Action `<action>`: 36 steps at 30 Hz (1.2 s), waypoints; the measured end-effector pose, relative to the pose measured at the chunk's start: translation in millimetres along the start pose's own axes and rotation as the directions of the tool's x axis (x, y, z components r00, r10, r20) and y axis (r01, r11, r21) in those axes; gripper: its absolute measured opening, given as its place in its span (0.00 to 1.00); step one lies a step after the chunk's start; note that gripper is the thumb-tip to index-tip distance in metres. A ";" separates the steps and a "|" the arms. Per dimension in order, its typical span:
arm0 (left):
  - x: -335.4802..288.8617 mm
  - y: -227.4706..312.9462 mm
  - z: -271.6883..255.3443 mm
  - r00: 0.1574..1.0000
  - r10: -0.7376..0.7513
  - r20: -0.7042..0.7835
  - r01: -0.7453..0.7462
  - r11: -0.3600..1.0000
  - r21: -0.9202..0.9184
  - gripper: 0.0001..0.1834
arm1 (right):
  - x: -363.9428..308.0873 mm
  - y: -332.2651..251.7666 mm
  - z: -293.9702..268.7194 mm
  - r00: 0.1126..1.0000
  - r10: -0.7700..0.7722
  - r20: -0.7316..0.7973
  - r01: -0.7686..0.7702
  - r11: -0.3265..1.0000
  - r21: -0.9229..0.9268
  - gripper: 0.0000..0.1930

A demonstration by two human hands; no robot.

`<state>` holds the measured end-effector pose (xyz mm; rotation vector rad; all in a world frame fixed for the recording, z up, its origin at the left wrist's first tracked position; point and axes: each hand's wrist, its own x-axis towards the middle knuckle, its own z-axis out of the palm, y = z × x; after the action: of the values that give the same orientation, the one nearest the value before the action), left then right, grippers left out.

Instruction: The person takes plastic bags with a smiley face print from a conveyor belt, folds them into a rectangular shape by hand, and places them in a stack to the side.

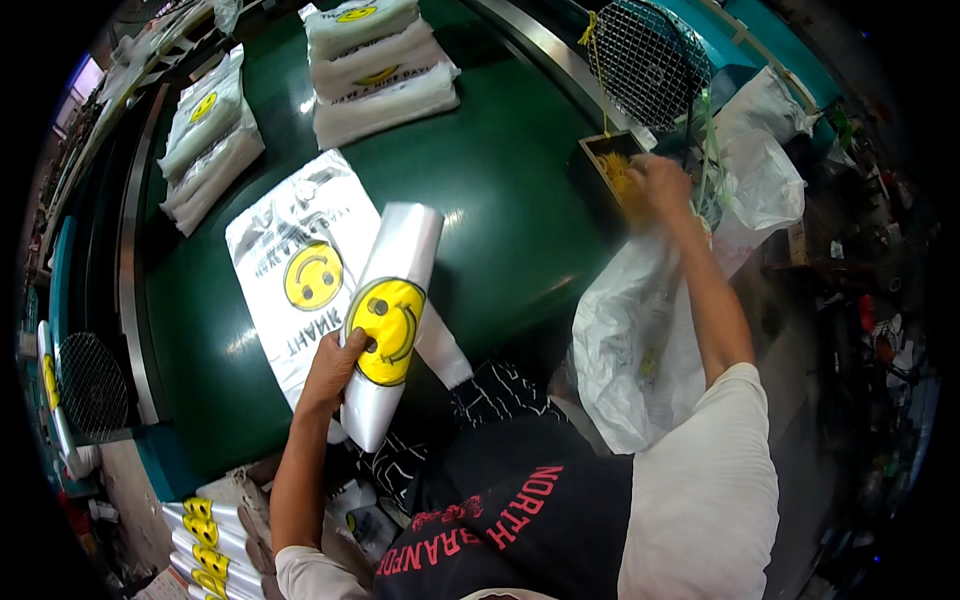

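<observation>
My left hand (335, 365) grips white bag roll (408, 250) over green table (500, 200); right hand (662, 185) blurred at box (592, 160) of yellow strands (616, 170), can't tell grip; slack left thumb could let roll unfurl

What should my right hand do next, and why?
Probably lift one of the yellow strands, which look like elastic bands, from the small box and bring it to the folded white bundle. The right hand, blurred, is at the box, while the left hand grips the bundle, and no band shows around it.
</observation>
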<state>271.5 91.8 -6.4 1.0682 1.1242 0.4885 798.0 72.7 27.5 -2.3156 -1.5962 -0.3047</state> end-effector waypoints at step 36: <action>-279.0 -45.1 -108.8 0.782 0.175 -0.598 -0.183 0.982 0.049 0.23 | -146.5 -342.9 -68.0 0.265 -0.948 0.174 -0.013 0.177 0.984 0.27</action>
<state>53.9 -98.4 84.3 1.0405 1.5780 1.0403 425.5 33.5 85.7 -0.6866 -2.1642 1.5040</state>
